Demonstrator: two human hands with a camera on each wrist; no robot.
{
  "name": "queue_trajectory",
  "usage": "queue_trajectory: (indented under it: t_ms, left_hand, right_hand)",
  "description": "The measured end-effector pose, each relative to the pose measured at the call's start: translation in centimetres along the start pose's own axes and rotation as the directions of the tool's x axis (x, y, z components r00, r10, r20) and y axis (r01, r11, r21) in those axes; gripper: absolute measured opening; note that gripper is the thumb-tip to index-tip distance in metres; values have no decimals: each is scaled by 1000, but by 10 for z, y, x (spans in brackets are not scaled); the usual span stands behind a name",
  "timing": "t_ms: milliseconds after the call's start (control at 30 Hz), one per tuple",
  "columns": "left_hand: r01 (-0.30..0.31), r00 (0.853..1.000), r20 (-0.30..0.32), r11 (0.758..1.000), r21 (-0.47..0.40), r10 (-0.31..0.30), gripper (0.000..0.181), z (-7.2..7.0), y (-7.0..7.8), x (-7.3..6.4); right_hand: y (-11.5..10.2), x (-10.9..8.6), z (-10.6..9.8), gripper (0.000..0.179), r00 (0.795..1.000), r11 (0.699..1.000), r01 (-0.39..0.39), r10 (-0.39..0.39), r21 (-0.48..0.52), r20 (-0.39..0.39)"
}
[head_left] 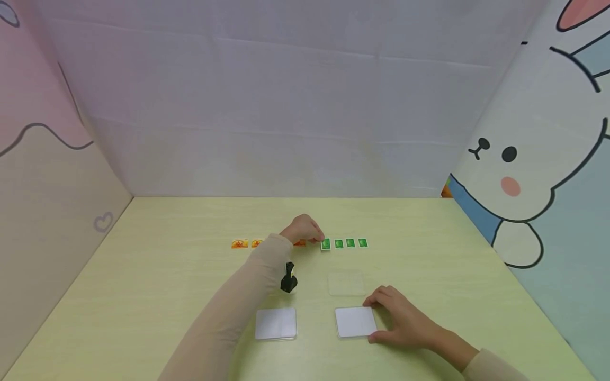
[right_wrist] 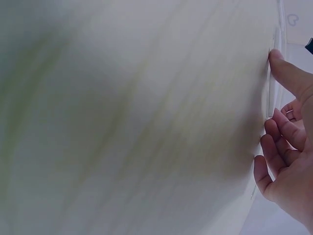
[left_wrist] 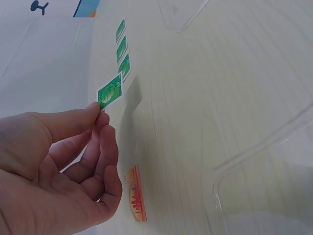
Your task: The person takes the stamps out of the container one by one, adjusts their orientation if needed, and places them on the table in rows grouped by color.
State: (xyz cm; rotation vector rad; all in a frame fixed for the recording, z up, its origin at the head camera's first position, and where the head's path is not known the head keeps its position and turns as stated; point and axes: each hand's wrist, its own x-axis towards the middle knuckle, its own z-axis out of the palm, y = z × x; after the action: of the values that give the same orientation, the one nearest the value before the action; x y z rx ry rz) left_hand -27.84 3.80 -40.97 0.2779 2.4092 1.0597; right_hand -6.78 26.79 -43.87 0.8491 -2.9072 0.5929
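My left hand (head_left: 303,228) pinches a small green stamp (left_wrist: 110,91) between thumb and index finger, above the table at the near end of a row of matching green stamps (head_left: 350,243). Below that hand in the left wrist view lies an orange stamp (left_wrist: 136,196). The right hand (head_left: 402,320) holds a flat white rectangular case (head_left: 355,321) by its right side, the thumb at the near corner and the fingers at the far one. In the right wrist view this case (right_wrist: 272,93) appears edge-on.
Orange stamps (head_left: 240,243) lie in a row on the left, partly hidden by the left sleeve. A clear plastic lid or tray (head_left: 346,283) lies beyond the held case. Another white case (head_left: 276,324) sits to the left. A small black device (head_left: 288,279) shows beside the left forearm.
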Motion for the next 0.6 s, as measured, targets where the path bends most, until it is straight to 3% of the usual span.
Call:
queue_trajectory:
  t_ms: [367,600]
  left_hand:
    - [3,1000,1,1000,-7,-3,13,1,-2,4]
    - [10,1000,-13,999,38,-9,13,-1,-1,4]
  right_hand:
    - [0,0,0,51,1000,1000,-14,14,2,8]
    - [1,0,1,51,1000,1000,2,-2,-2,-6]
